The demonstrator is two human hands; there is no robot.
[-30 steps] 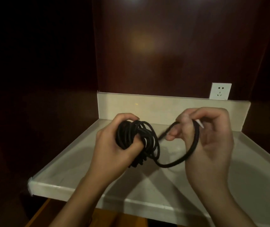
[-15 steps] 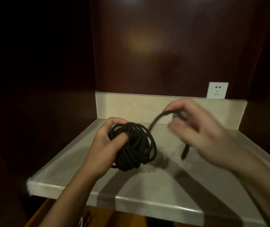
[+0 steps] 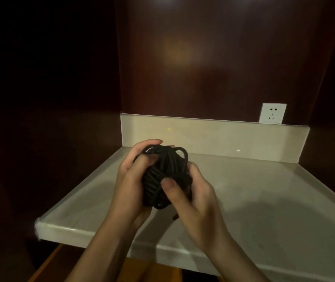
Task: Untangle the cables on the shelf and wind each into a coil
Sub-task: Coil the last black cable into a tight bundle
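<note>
Two bare hands close around a single black cable (image 3: 163,176), wound into a tight, ball-like bundle and held in the air above the pale shelf (image 3: 264,192), over its left half and nearer the front edge than the back. The left hand (image 3: 131,184) wraps the bundle from the left, its fingers curled over the top and its thumb pressed into the upper windings. The right hand (image 3: 195,202) grasps the bundle from the right and below, its thumb laid flat across the front of the coil and its fingers hidden behind it. One loop of the cable stands proud at the top right of the bundle, and a short dark end shows just beneath the right hand, close to the palm; whether it is a plug cannot be told in the dim light. The bundle does not touch the shelf, and both forearms reach in over the front edge. Along the back edge of the shelf runs a low, light-coloured upstand (image 3: 223,137), and above its right end a white wall socket (image 3: 272,116) sits on the dark wood panel (image 3: 213,68). A soft reflection of light glows on that panel above the hands. The surroundings to the left of the shelf lie in deep shadow.
</note>
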